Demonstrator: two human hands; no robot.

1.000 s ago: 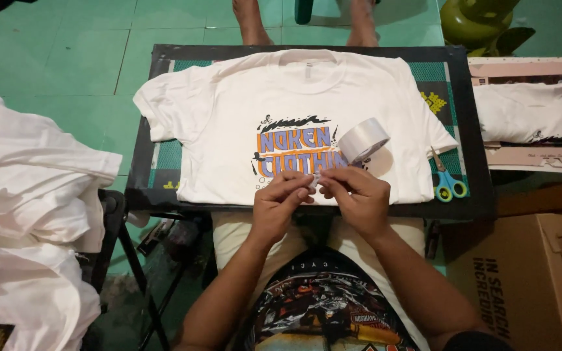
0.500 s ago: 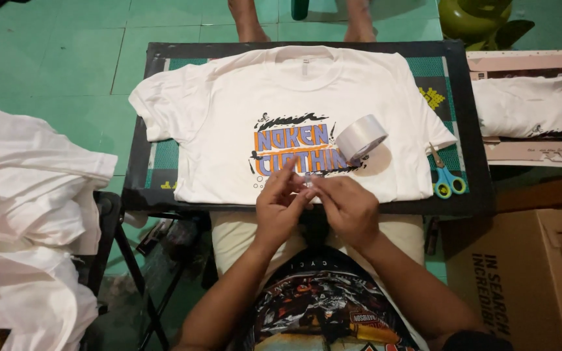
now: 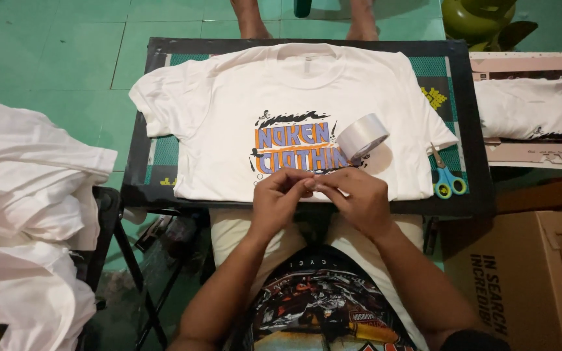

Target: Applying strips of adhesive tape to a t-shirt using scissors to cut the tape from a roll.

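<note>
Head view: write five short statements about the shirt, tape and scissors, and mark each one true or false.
1. A white shirt with an orange and purple print lies flat on the table. True.
2. The tape roll rests on the shirt, right of the print. True.
3. The right hand holds the scissors. False: the scissors lie on the table, clear of both hands.
4. The left hand and the right hand are far apart. False: their fingertips meet at the shirt's near edge.
5. The scissors have red handles. False: the handles are blue and green.
</note>
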